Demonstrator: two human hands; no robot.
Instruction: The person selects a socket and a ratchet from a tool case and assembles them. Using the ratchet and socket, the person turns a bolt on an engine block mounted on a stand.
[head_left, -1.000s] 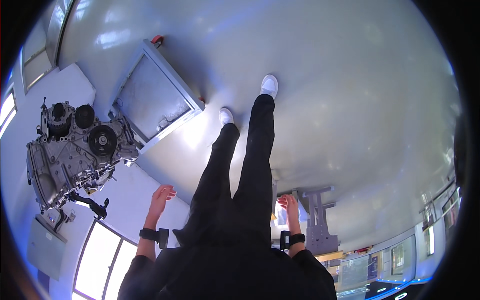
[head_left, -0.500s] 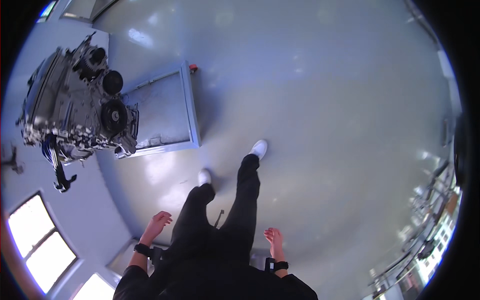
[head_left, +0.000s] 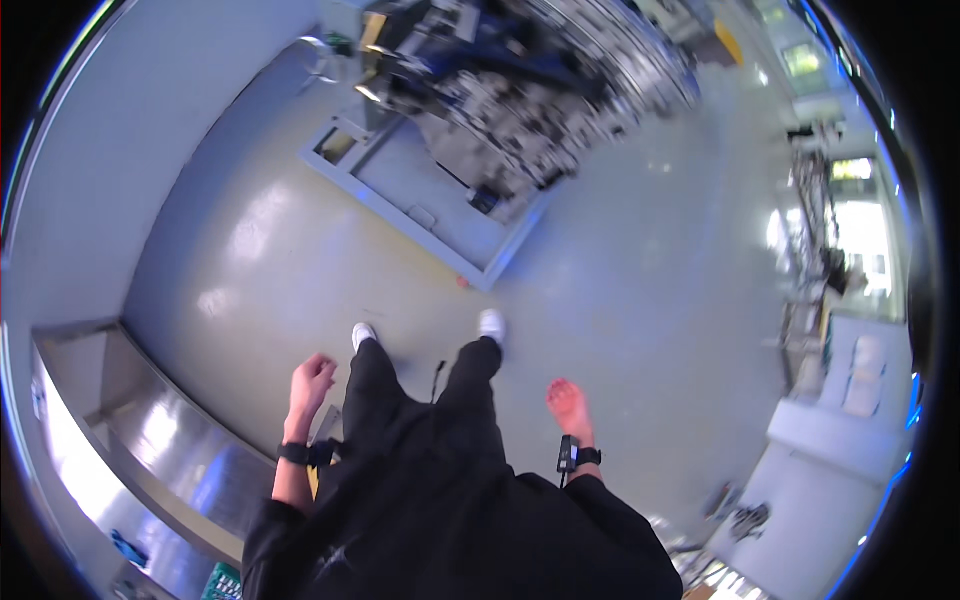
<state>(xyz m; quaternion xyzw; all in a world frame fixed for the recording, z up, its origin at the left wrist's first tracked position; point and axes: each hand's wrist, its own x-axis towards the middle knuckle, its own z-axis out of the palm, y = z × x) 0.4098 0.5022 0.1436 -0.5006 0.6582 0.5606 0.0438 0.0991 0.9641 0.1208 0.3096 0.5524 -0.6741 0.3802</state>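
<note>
Empty, with fingers loosely curled, a person's left hand and right hand hang well apart from an engine ahead over a stand, the right nearer, the engine's long axis too blurred to tell.

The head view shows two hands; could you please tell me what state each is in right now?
Left hand: partly open, fingers loosely curled, no object visible in it.
Right hand: open, no object visible in it.

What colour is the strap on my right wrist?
The strap is black; it shows best in the head view.
</note>
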